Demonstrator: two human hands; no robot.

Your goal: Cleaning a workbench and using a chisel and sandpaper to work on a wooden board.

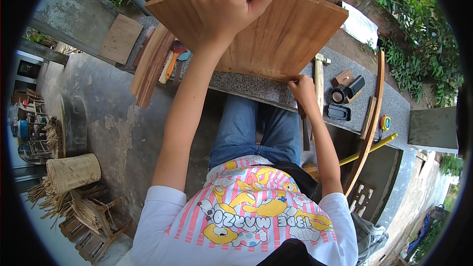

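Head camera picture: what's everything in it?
wooden board: 1, brown, top
stone bench: 1, grey, middle
small board: 1, brown, upper left
wood strips: several, brown, left
orange-handled tool: 1, orange, left
hammer: 1, pale, right
gadget: 1, black, right
tray: 1, black, right
tape measure: 1, yellow, right
curved strip: 1, brown, right
pole: 1, yellow, right
basket: 1, tan, left
clutter: many, mixed, far left
dark tool: 1, brown, centre
T-shirt: 1, white, bottom
left hand: 1, bare, top
right hand: 1, bare, middle
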